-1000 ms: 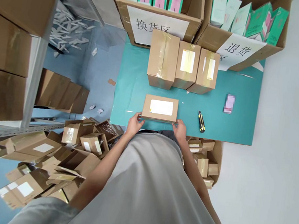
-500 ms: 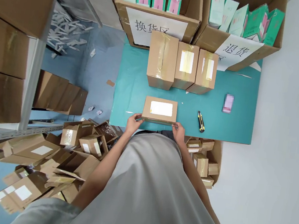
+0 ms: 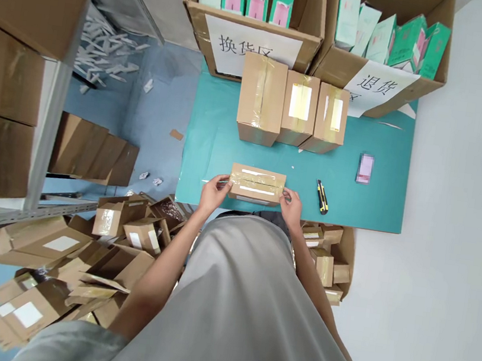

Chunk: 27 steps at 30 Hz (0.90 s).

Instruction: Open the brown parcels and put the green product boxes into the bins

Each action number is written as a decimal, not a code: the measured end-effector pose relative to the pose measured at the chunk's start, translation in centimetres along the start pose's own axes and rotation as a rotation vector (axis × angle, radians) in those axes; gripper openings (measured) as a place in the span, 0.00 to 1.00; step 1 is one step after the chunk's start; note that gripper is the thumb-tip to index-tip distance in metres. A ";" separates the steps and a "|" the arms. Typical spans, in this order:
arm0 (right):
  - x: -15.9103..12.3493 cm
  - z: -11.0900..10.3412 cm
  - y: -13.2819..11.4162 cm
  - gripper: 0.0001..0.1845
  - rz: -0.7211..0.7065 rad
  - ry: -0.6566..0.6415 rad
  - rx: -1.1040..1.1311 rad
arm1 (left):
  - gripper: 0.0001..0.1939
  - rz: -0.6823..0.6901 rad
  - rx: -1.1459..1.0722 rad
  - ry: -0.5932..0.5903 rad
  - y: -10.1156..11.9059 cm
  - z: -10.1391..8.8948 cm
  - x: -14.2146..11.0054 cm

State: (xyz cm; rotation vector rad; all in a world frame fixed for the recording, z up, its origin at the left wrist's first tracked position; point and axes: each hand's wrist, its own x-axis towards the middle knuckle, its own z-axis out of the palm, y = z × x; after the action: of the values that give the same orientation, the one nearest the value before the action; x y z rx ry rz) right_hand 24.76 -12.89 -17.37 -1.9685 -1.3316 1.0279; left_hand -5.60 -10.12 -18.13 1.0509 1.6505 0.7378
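Observation:
A small cardboard parcel lies near the front edge of the teal table; its taped narrow side faces up and the white label is turned away. My left hand grips its left end and my right hand grips its right end, fingers closed on the box. A yellow and black utility knife lies on the table just right of my right hand.
Three taped parcels stand in a row further back. Behind them are two big open cartons with paper signs, filled with green product boxes. A phone lies at the right. Opened boxes litter the floor left; shelving stands left.
The parcel has been tipped toward me, so its labelled face no longer points up and a taped side shows instead. Both hands stayed on its ends.

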 end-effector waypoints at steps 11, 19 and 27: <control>11.6 -0.2 -1.9 0.22 -0.047 -0.029 -0.092 | 0.25 0.084 0.087 0.078 3.9 1.9 8.9; 12.3 0.0 -0.4 0.22 -0.043 -0.032 0.080 | 0.24 0.061 0.065 0.050 4.3 1.8 10.0; 0.3 1.8 3.0 0.23 -0.045 -0.023 0.016 | 0.30 -0.078 0.000 -0.060 -0.6 -1.1 2.5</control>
State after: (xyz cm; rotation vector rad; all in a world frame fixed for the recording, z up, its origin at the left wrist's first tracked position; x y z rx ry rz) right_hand 24.86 -13.66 -20.79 -1.9114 -1.3694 1.0397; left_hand -7.15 -8.13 -19.34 0.9934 1.6305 0.6489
